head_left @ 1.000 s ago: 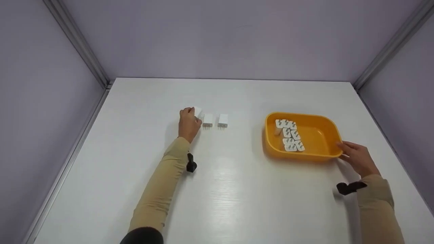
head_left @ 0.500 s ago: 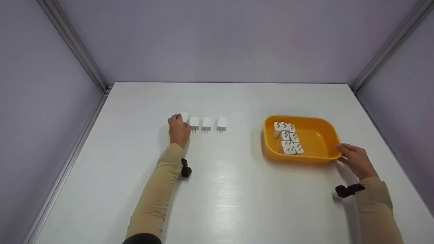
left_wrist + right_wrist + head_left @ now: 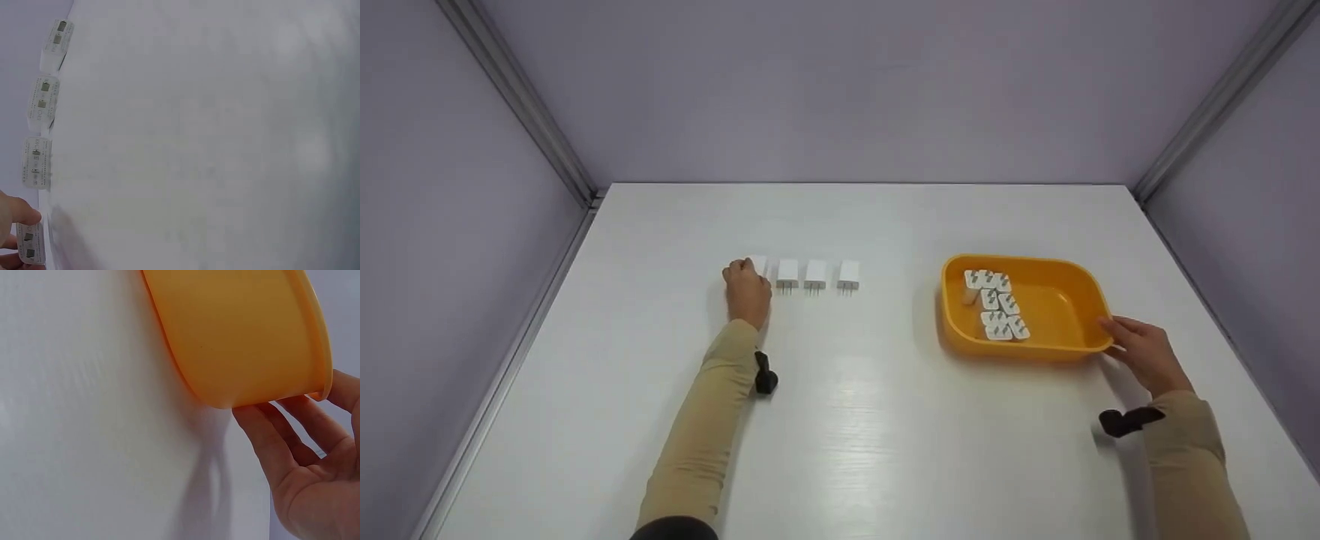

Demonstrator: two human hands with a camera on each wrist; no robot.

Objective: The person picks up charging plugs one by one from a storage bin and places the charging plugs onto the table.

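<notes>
My left hand (image 3: 748,294) holds a white plug charger (image 3: 760,264) between thumb and fingers at the left end of a row on the table. In the left wrist view, the thumb lies at one end of this charger (image 3: 31,243), with fingertips at the other. To its right lie three more chargers, the nearest charger (image 3: 787,271) close beside my thumb, all with prongs toward me. My right hand (image 3: 1146,356) grips the right front corner of a yellow bin (image 3: 1035,349). In the right wrist view, its thumb is over the rim and its fingers (image 3: 264,439) touch the bin's outer wall.
Several chargers (image 3: 990,300) stand prongs up in the left part of the bin. The white table (image 3: 840,420) ends at a back wall (image 3: 855,90), with side walls left and right. A black wrist camera (image 3: 766,375) sits on my left sleeve.
My left hand has moved left along the row. The charger it was at lies free as the row's third, and the hand holds another. The right hand stays on the bin.
</notes>
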